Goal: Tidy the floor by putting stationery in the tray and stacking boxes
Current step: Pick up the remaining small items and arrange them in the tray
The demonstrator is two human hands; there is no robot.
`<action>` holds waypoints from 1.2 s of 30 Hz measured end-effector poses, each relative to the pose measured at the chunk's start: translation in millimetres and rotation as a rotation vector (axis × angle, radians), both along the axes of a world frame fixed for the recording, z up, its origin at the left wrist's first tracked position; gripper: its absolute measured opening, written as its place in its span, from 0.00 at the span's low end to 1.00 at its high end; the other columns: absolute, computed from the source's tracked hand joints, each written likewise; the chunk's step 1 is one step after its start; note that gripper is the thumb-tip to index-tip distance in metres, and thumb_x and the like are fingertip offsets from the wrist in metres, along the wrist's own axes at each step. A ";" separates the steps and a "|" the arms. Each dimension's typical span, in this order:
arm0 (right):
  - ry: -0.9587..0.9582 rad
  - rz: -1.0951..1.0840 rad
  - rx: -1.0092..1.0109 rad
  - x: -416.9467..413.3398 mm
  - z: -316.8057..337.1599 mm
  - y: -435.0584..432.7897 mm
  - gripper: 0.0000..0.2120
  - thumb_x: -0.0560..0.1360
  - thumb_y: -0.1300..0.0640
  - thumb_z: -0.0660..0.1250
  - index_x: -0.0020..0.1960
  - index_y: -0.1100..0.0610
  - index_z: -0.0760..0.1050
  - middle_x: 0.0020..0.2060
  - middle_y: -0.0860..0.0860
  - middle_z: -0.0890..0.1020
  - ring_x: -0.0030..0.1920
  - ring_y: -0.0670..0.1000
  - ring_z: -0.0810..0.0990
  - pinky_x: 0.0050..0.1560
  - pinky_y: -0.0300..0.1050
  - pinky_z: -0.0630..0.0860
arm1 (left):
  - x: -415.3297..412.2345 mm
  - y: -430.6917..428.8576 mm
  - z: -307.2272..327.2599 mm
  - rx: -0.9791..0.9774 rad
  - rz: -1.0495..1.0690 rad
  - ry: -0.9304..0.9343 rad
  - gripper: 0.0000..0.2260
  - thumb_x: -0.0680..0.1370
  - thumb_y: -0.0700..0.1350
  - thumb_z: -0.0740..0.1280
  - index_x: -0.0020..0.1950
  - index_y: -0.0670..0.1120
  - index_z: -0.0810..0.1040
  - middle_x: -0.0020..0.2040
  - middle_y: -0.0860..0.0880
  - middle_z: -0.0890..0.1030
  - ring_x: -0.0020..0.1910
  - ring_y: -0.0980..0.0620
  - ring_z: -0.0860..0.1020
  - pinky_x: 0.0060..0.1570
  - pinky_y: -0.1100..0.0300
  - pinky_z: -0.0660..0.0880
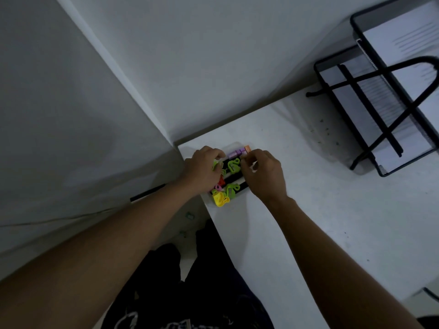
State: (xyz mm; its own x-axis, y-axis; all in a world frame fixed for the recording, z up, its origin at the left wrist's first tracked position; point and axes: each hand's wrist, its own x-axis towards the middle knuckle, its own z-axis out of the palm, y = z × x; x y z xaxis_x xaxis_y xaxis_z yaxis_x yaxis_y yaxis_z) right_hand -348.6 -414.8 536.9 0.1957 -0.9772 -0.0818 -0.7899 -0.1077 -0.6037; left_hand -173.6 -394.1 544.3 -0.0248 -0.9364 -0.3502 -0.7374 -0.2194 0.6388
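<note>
A small clear tray [234, 146] sits at the near left corner of a white desk [332, 210]. It holds green pieces [232, 165], a yellow piece [221, 200], a red piece [221, 180] and purple and orange erasers [238, 151] on a black liner. My left hand [204, 168] lies over the tray's left side with curled fingers on a green piece. Over the tray's right edge, my right hand [263, 172] has curled fingers that pinch something small and pale; what it is stays unclear.
A black wire-mesh paper tray [370, 129] with white sheets stands at the back right of the desk. Grey walls meet behind the desk's corner. On the floor left of the desk lie small teal items [190, 216]. My dark trousers [202, 293] fill the bottom.
</note>
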 end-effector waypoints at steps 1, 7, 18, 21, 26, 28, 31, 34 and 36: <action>0.017 0.005 0.000 2.7 -1.8 -0.2 0.07 0.76 0.56 0.66 0.49 0.60 0.78 0.44 0.56 0.79 0.40 0.56 0.77 0.37 0.46 0.74 | 0.9 2.0 0.0 0.004 -0.055 -0.058 0.15 0.77 0.42 0.62 0.63 0.49 0.74 0.61 0.47 0.74 0.62 0.45 0.71 0.60 0.45 0.71; 0.044 0.014 0.065 13.9 -12.2 -1.0 0.09 0.76 0.62 0.64 0.52 0.63 0.81 0.47 0.60 0.78 0.43 0.59 0.78 0.40 0.40 0.68 | -3.3 8.7 1.4 -0.081 -0.384 -0.321 0.23 0.74 0.41 0.62 0.69 0.54 0.69 0.71 0.50 0.64 0.66 0.41 0.61 0.56 0.46 0.68; 0.022 -0.047 0.056 6.7 -20.6 -0.5 0.08 0.76 0.60 0.66 0.51 0.64 0.77 0.45 0.60 0.77 0.41 0.58 0.77 0.39 0.45 0.72 | 1.0 12.8 -12.0 -0.122 -0.517 -0.397 0.17 0.76 0.46 0.62 0.64 0.52 0.74 0.71 0.51 0.66 0.67 0.43 0.60 0.54 0.48 0.64; 0.027 -0.077 0.040 9.8 -22.2 0.9 0.08 0.76 0.59 0.65 0.50 0.64 0.76 0.45 0.60 0.77 0.41 0.57 0.76 0.38 0.44 0.71 | 3.1 13.7 -8.5 -0.120 -0.515 -0.393 0.16 0.76 0.46 0.61 0.64 0.50 0.74 0.73 0.50 0.65 0.68 0.43 0.60 0.55 0.48 0.65; 0.019 -0.079 0.006 9.0 -22.1 4.3 0.06 0.76 0.62 0.66 0.49 0.65 0.77 0.45 0.60 0.77 0.41 0.58 0.76 0.38 0.44 0.69 | 9.8 22.7 -2.8 -0.140 -0.473 -0.343 0.16 0.79 0.48 0.57 0.66 0.50 0.73 0.72 0.51 0.66 0.69 0.44 0.60 0.57 0.48 0.68; 0.010 -0.034 -0.017 9.4 -19.2 5.1 0.07 0.75 0.63 0.66 0.51 0.65 0.78 0.48 0.60 0.78 0.43 0.58 0.77 0.41 0.46 0.73 | 16.9 27.7 -0.9 -0.155 -0.457 -0.336 0.16 0.79 0.49 0.57 0.65 0.49 0.73 0.71 0.51 0.68 0.68 0.45 0.61 0.59 0.47 0.68; 0.050 0.103 -0.086 7.9 -14.6 1.7 0.08 0.75 0.65 0.66 0.53 0.65 0.78 0.50 0.60 0.78 0.47 0.59 0.77 0.44 0.48 0.75 | 26.6 35.2 -0.5 -0.180 -0.420 -0.306 0.16 0.79 0.49 0.58 0.65 0.48 0.74 0.69 0.49 0.70 0.66 0.43 0.63 0.61 0.46 0.68; 0.103 0.196 -0.127 6.7 -10.3 -6.5 0.09 0.75 0.67 0.65 0.54 0.65 0.79 0.51 0.60 0.79 0.51 0.60 0.77 0.48 0.50 0.76 | 32.6 42.7 0.5 -0.202 -0.420 -0.299 0.16 0.79 0.49 0.58 0.65 0.47 0.75 0.68 0.49 0.71 0.65 0.43 0.65 0.61 0.47 0.68; 0.112 0.252 -0.129 8.0 -7.5 -12.6 0.11 0.73 0.69 0.64 0.54 0.64 0.79 0.51 0.60 0.80 0.51 0.61 0.78 0.50 0.50 0.75 | 34.1 46.1 2.9 -0.185 -0.406 -0.295 0.18 0.78 0.49 0.56 0.65 0.47 0.75 0.68 0.48 0.72 0.65 0.43 0.65 0.62 0.46 0.68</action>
State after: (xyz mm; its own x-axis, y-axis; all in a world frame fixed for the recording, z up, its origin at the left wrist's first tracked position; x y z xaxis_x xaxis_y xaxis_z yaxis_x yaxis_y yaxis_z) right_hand -340.6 -427.4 529.4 0.4301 -0.9028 0.0052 -0.7896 -0.3790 -0.4826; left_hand -139.5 -348.1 547.2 -0.3231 -0.9187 -0.2270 -0.8938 0.2175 0.3921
